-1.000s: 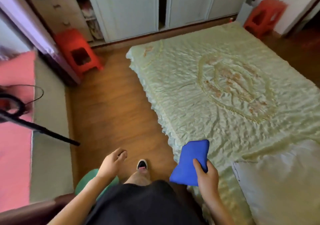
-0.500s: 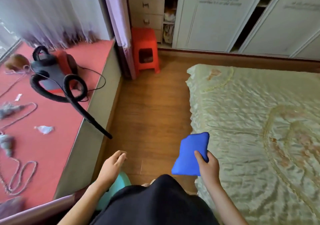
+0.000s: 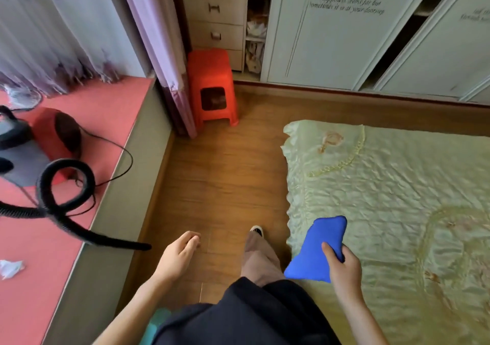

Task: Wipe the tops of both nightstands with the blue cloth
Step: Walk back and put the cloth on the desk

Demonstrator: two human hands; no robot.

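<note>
My right hand (image 3: 343,267) grips a folded blue cloth (image 3: 316,249) low in the view, above the left edge of the bed. My left hand (image 3: 179,255) hangs over the wooden floor with its fingers loosely curled and nothing in it. No nightstand is in view.
A bed with a pale green cover (image 3: 397,198) fills the right side. A raised red platform (image 3: 111,111) on the left carries a vacuum cleaner (image 3: 23,143), whose black hose (image 3: 79,228) juts over the floor. An orange stool (image 3: 212,87) stands by the purple curtain (image 3: 159,47). White wardrobe doors (image 3: 331,39) line the far wall.
The view has swung left, away from the bed toward the red platform and the vacuum. My right hand keeps hold of the blue cloth. One foot has stepped forward on the floor.
</note>
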